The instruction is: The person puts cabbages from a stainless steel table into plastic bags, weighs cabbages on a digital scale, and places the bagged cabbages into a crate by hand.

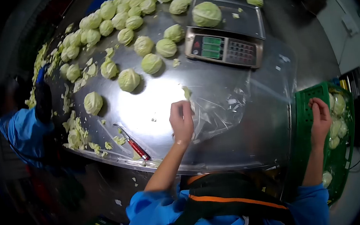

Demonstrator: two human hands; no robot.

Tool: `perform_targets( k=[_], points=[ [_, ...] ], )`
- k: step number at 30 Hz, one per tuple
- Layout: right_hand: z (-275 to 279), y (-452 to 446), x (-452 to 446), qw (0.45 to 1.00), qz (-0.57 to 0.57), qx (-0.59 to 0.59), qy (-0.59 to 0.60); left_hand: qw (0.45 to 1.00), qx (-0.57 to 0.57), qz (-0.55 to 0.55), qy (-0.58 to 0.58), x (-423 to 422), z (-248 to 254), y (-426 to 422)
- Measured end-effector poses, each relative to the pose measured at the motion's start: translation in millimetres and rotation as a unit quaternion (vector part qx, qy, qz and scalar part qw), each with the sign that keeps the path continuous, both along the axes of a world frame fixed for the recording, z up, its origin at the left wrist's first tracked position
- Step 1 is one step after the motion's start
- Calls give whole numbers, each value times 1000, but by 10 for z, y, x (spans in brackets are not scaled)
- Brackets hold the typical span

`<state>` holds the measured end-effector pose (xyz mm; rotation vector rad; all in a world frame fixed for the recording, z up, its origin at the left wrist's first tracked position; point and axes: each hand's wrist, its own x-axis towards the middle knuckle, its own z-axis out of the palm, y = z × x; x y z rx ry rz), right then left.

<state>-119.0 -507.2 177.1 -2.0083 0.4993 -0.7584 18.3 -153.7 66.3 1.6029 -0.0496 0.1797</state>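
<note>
My left hand (181,120) is closed over the steel table (268,130), its fingers curled at the left edge of a clear plastic bag (221,110). Whatever may be in its grip is too small to make out. A bit of leaf (186,92) shows just beyond the fingertips. Over the left side of the green crate (304,105), my right hand (320,114) has its fingers bent together, with nothing visible in them. Wrapped cabbages (338,105) lie in that crate beside the hand. One large cabbage (206,14) rests on the scale (221,50).
Loose cabbages (129,80) spread across the table's back and left. A red-handled knife (136,149) lies near the front edge, with leaf scraps (76,137) farther left. Another person (26,131) in blue stands at the left side, a blue-gloved hand at the leaves.
</note>
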Motion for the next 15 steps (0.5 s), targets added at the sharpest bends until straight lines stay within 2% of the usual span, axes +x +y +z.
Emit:
perform_targets(
  k=[1, 2, 3, 4, 5, 6, 7, 9, 11, 12, 14, 15],
  points=[
    [-47, 198, 159, 999, 18, 31, -17, 989, 84, -12, -123, -133, 226, 228],
    [-87, 355, 347, 997, 37, 60, -35, 926, 198, -91, -308, -169, 400, 475],
    [-136, 508, 539, 993, 54, 91, -54, 918, 235, -125, -296, -204, 298, 633],
    [-198, 647, 781, 990, 75, 117, -14, 905, 272, -163, -285, -246, 115, 786],
    [-267, 796, 1042, 985, 93, 142, 25, 902, 347, -217, -140, -304, -192, 1022],
    [-371, 962, 1249, 978, 88, 186, 38, 872, 412, -266, 8, -360, -412, 1227],
    [-417, 1113, 1506, 969, 85, 225, 47, 894, 398, -204, -36, -358, -331, 1305],
    [-393, 1587, 1908, 961, 216, 173, 11, 925, 357, -81, -100, -482, -110, 1418],
    [-537, 2095, 2431, 934, 327, 104, 98, 920, 362, -135, -63, -538, -293, 1462],
    [-683, 2449, 2742, 909, 385, 120, 109, 912, 373, -162, -53, -496, -395, 1547],
    [-906, 3138, 3229, 902, 414, -26, 121, 904, 368, -203, -72, -513, -575, 1635],
    [-892, 3444, 3388, 871, 470, -98, 106, 912, 347, -208, -69, -523, -623, 1643]
  ],
)
